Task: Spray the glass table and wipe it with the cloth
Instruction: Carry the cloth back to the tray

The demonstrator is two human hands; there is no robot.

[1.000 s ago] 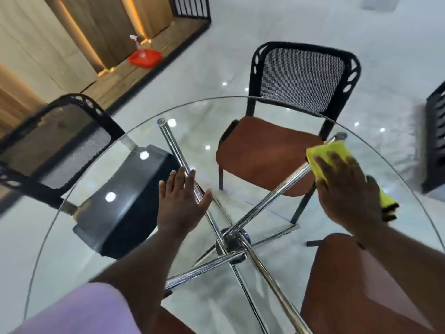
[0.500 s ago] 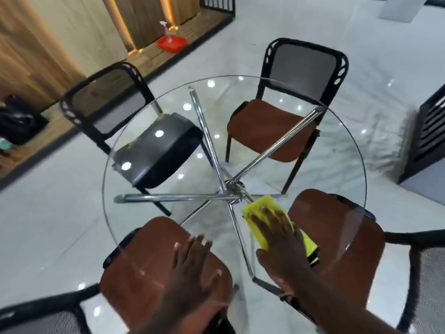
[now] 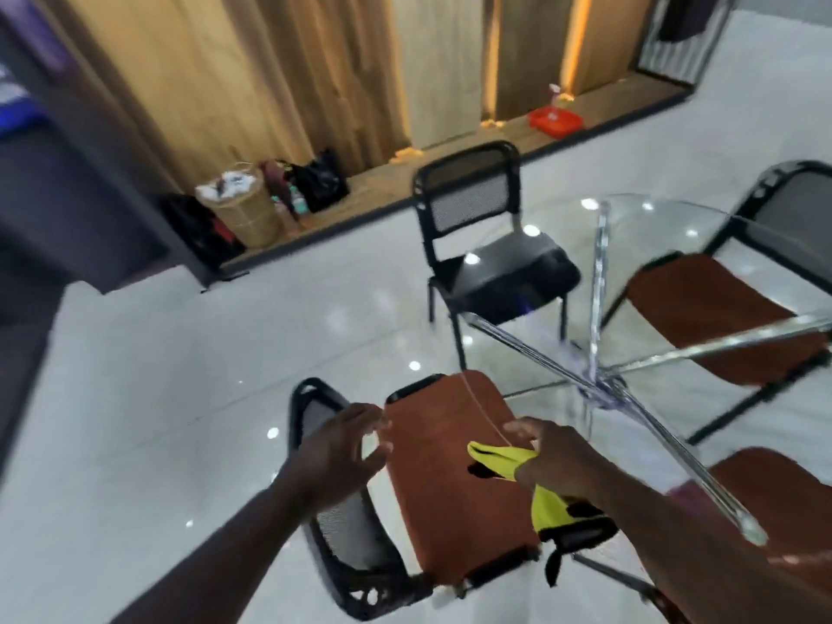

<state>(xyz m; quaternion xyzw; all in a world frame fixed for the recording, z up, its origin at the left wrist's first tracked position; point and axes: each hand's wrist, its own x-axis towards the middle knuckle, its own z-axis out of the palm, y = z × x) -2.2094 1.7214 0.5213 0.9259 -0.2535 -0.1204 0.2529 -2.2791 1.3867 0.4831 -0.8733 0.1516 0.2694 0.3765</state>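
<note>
We grip the yellow cloth [image 3: 499, 459] in our right hand [image 3: 558, 461] at the near edge of the glass table [image 3: 666, 245]. Our left hand [image 3: 342, 452] hovers just outside this edge, fingers spread, empty.

Wooden wall panels [image 3: 270, 74] are standing at the back, and warm light strips [image 3: 490, 60] are glowing between them. The glossy white floor [image 3: 180, 398] is reflecting small round lights. A woven basket [image 3: 241, 209] and black bags [image 3: 319, 180] are sitting on a low wooden ledge [image 3: 382, 186]. A black-seated mesh chair [image 3: 495, 263] is standing near two brown-seated chairs [image 3: 450, 479].
</note>
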